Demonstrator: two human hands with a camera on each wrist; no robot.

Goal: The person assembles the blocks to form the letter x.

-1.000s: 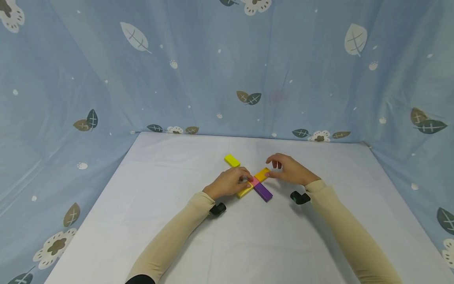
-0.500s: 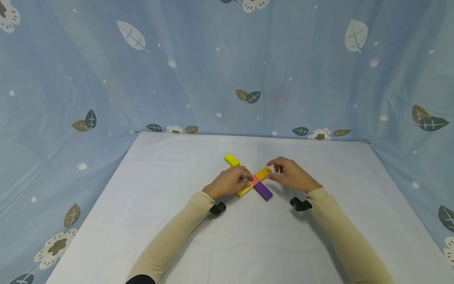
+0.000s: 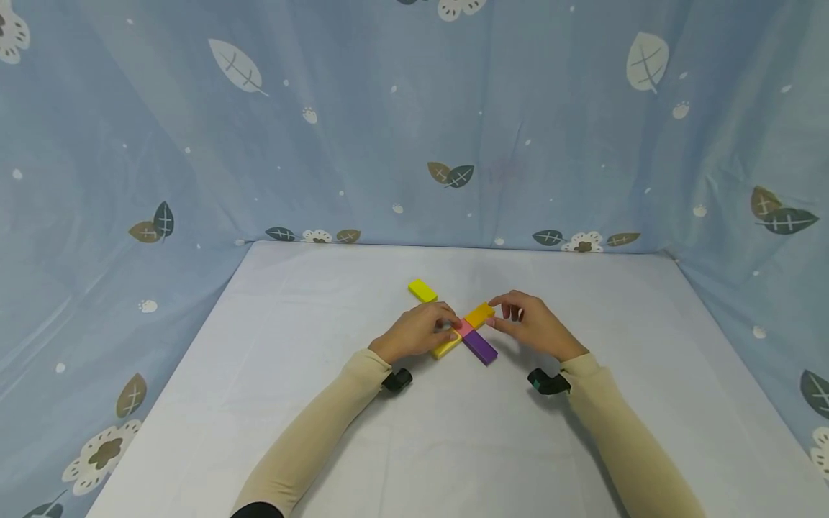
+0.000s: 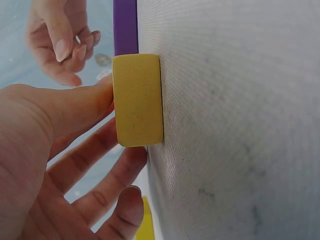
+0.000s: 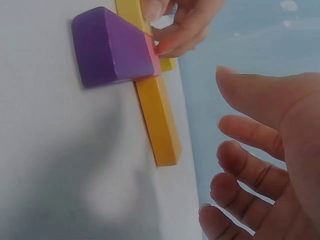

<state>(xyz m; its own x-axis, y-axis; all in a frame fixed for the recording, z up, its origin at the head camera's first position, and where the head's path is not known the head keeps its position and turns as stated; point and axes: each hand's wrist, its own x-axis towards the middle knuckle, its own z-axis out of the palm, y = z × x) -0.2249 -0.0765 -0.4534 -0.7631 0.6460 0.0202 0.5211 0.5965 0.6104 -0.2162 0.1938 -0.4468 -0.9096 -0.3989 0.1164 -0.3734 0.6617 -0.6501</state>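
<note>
At left wrist alone, shows yellow block (image 4: pixel 138 100) end-on, pinched by left grip (image 3: pixel 417 331); at right, orange block (image 5: pixel 158 122) apart from relaxed right grip (image 3: pixel 536 326).

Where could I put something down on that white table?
Free: table left of the left sleeve; the near stretch between it and the right sleeve; and right of that sleeve. Crowded: the middle, with the coloured blocks, left grip and right grip.
</note>
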